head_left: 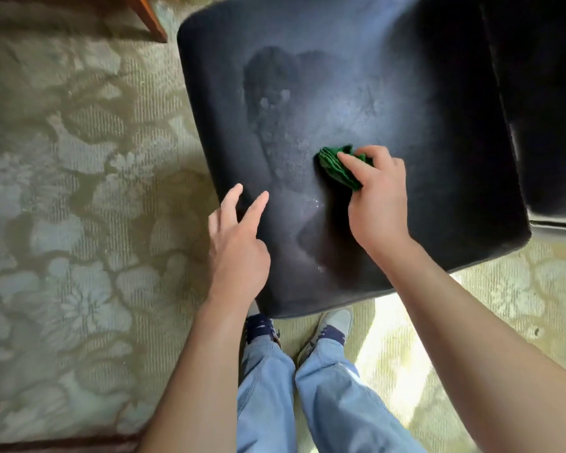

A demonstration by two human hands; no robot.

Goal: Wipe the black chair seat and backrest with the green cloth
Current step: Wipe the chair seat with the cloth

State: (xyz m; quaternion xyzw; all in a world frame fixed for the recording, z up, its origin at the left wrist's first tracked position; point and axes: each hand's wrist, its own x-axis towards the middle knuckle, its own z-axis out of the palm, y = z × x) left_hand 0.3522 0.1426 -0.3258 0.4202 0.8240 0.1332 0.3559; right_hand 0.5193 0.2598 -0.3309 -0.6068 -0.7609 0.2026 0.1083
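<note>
Both forearms reach forward over jeans (307, 397) and shoes (335, 325) on the carpet (62, 191). Left hand (239, 246), fingers straight and spread, hovers at the seat's (438, 142) near-left edge, holding nothing. Right hand (376, 197) clutches the bunched cloth (332, 166) against mid-seat, wiped streaks to its left. Backrest (543, 93) rises along the far right edge. Open carpet flanks the seat's left.
</note>
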